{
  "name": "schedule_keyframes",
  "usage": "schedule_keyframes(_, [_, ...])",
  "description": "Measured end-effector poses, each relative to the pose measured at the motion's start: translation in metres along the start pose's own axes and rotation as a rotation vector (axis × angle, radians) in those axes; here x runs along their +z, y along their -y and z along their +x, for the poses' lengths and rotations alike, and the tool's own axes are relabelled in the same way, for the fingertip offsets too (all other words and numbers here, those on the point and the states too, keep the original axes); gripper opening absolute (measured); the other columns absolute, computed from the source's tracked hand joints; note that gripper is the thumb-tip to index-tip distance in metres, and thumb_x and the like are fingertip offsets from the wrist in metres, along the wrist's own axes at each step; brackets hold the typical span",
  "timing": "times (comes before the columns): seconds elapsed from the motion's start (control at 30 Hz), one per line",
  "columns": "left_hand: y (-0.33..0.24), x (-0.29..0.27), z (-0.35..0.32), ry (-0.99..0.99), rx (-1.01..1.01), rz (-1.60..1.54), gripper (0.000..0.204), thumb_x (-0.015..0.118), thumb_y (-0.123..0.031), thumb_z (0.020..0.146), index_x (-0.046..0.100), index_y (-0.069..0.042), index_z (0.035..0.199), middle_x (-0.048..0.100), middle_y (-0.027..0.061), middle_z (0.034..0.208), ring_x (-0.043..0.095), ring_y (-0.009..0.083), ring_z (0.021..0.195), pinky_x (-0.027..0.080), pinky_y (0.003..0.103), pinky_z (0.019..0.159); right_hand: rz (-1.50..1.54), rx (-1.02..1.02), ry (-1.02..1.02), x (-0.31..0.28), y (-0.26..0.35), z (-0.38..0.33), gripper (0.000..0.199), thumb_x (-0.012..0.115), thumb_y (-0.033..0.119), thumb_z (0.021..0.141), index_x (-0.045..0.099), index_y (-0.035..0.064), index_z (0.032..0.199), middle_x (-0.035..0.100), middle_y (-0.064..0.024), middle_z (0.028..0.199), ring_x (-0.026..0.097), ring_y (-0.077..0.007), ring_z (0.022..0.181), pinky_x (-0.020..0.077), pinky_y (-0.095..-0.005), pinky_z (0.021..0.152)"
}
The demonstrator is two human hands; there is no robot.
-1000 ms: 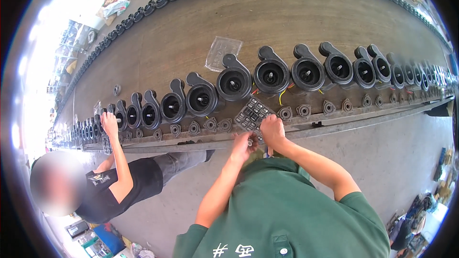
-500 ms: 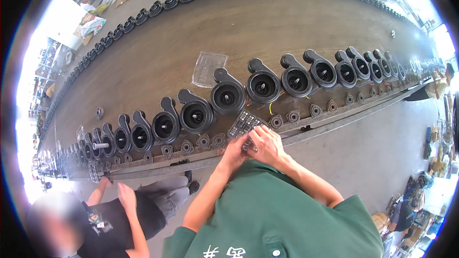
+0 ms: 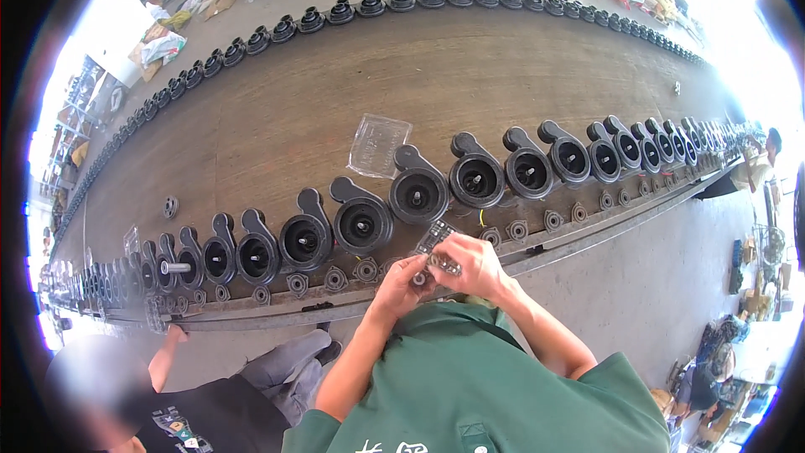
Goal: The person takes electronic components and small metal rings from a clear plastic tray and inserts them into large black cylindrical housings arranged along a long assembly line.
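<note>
Close to my body, at the near edge of the long table, my hands meet over a clear tray of small metal parts. My right hand is closed over the tray's right side and covers much of it. With curled fingers, my left hand grips the tray's lower left. A small pale ring-shaped piece shows by the left fingertips; whether it lies in the tray or between the fingers is unclear. Just beyond the tray stands a black round pump-like housing with a shaft in its middle.
A long row of similar black housings runs along the table, with small flanged discs before it. Another row lines the far edge. A clear plastic sheet lies behind. At left, a co-worker stands close.
The view has shifted, so the table rows appear lower. My right hand now covers more of the tray, and the ring-shaped piece shows by my left fingers. The co-worker's nearer arm has dropped from view.
</note>
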State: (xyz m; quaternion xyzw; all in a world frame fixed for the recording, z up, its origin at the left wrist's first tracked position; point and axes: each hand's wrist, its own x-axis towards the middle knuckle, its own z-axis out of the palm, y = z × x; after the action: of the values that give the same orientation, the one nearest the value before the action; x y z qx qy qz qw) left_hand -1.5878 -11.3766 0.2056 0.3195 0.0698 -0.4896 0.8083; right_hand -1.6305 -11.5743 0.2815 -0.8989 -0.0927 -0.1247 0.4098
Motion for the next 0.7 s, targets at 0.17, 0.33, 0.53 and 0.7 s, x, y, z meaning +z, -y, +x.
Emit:
schedule_keyframes(0.17, [-0.011,0.007,-0.009,-0.055,0.078,0.056,0.028,0.064,-0.022,0.098,0.066,0.003,0.113,0.070,0.0091,0.100,0.066,0.0168,0.082,0.056,0.028,0.069,0.032,0.180,-0.138,0.008,-0.027,0.062,0.025,0.078,0.017,0.082,0.068,0.0006,0.099,0.071,-0.0112,0.085,0.072,-0.0215,0.075,0.0569,-0.0333,0.070])
schedule_keyframes(0.33, [-0.011,0.008,-0.027,-0.120,0.028,0.116,0.025,0.066,-0.021,0.098,0.067,0.001,0.111,0.068,0.0064,0.096,0.064,0.0150,0.079,0.054,0.026,0.069,-0.193,0.100,0.004,0.020,-0.049,0.098,0.028,0.074,0.027,0.082,0.068,0.0066,0.101,0.072,-0.0132,0.094,0.070,-0.0350,0.086,0.0562,-0.0436,0.074])
schedule_keyframes(0.53, [0.001,-0.001,-0.040,-0.147,0.045,-0.016,0.026,0.068,-0.017,0.097,0.065,0.004,0.113,0.067,0.0060,0.098,0.064,0.0149,0.081,0.054,0.026,0.069,-0.271,0.051,0.055,0.022,-0.050,0.107,0.026,0.075,0.028,0.080,0.070,0.0068,0.094,0.071,-0.0122,0.090,0.070,-0.0345,0.084,0.0559,-0.0445,0.073])
schedule_keyframes(0.7, [-0.002,0.008,-0.047,-0.083,0.135,-0.005,0.037,0.062,-0.034,0.101,0.065,0.002,0.109,0.066,0.0071,0.087,0.058,0.0136,0.068,0.043,0.024,0.055,-0.256,0.087,-0.046,0.013,-0.030,0.089,0.032,0.078,0.028,0.082,0.068,0.0033,0.099,0.070,-0.0130,0.088,0.070,-0.0342,0.081,0.0557,-0.0446,0.071])
